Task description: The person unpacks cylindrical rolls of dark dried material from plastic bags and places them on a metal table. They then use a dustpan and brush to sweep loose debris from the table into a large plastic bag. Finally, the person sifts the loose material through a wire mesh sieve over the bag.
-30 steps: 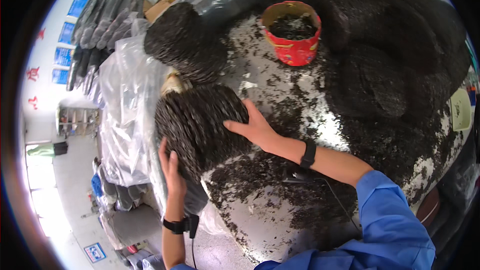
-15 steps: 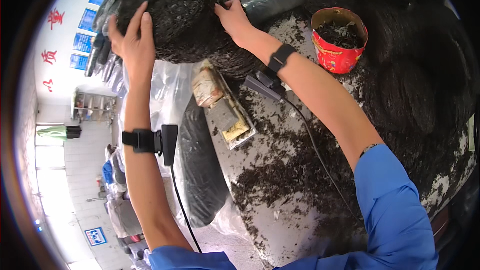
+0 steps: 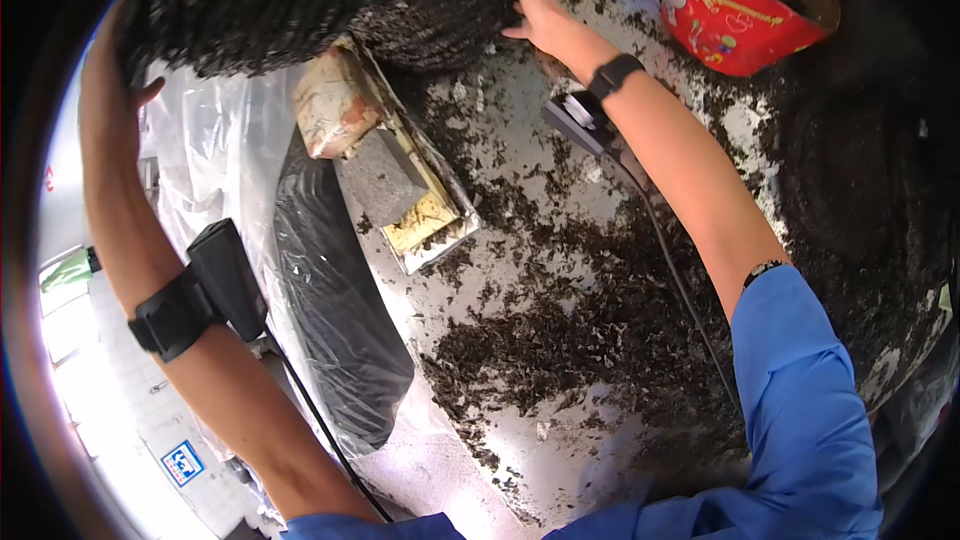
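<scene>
A large bundle of black, coarse-stranded material (image 3: 250, 5) fills the top left, its ridged side toward me and its upper part cut off by the frame. My left hand (image 3: 112, 90) is around its left edge; the thumb sticks out below, while the other fingers are hidden behind the bundle. At the right end, my right hand (image 3: 548, 18) is open, its fingers spread at the edge of the dark material. Under the bundle's near edge lies a shallow tray (image 3: 440, 165) with a wrapped package (image 3: 335, 105), a grey block (image 3: 380, 180) and a yellow piece (image 3: 422, 223).
Black scraps litter the pale table (image 3: 600, 430). A red patterned bucket (image 3: 735, 15) with dark scraps stands at the upper right, beside a dark stranded mass (image 3: 850, 200). Clear plastic (image 3: 215, 140) and a long black wrapped bundle (image 3: 335, 310) lie left of the table.
The view has moved closer. The black bundle has turned, showing its ridged side. My left hand has gone from its face to its left edge; my right hand's fingers have spread.
</scene>
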Available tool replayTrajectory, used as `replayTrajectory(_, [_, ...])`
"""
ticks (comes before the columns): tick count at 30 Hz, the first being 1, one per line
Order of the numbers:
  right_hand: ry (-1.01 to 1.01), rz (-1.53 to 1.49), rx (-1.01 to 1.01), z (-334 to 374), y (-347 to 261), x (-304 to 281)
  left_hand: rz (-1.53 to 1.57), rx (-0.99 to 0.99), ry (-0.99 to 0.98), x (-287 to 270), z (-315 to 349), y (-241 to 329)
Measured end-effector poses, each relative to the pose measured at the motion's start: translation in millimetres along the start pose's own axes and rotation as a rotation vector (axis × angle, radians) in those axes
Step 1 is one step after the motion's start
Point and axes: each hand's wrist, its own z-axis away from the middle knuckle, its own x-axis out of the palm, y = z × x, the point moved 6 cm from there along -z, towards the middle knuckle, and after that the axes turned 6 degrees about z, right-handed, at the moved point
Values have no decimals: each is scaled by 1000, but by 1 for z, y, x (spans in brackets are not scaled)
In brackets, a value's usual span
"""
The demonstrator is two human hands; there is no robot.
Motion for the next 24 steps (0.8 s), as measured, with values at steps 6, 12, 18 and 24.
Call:
replayTrajectory(6, [194, -277, 389, -8, 6, 9, 181, 15, -24, -29, -3, -36])
replayTrajectory(12, [294, -524, 564, -4, 19, 4, 59, 27, -64, -46, -23, -43])
replayTrajectory(18, [105, -627, 466, -4, 18, 8, 62, -7, -50, -62, -17, -60])
replayTrajectory(24, [-16, -511, 306, -36, 44, 9, 73, -33, -32, -70, -9, -68])
